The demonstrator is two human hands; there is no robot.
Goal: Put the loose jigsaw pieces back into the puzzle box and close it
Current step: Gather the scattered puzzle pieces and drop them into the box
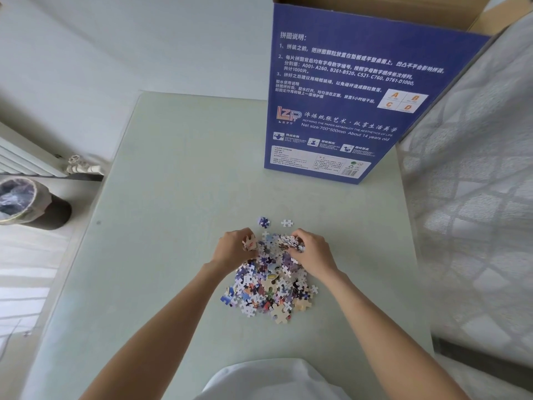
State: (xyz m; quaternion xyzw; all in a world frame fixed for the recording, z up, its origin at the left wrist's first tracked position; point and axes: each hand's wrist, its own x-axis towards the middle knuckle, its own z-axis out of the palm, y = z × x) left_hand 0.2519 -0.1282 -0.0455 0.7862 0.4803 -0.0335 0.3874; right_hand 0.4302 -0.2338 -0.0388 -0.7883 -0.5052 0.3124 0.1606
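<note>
Scooping mid-tabletop heap of colourful cardboard jigsaw pieces (269,280): left hand (235,248) and right hand (313,252) each curling around a clutch of pieces; open blue box (340,111) standing at far right edge.

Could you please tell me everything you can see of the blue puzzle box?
The puzzle box is a tall cardboard carton standing upright at the table's far right, beside the patterned bedding. Its blue face carries white Chinese print, an LZP logo and an A-B-C-D diagram. The top is open, showing brown cardboard inside. Neither hand touches it.

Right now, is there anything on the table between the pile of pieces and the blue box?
In the head view, two stray pieces lie just beyond the pile; past them the table is bare up to the box.
</note>
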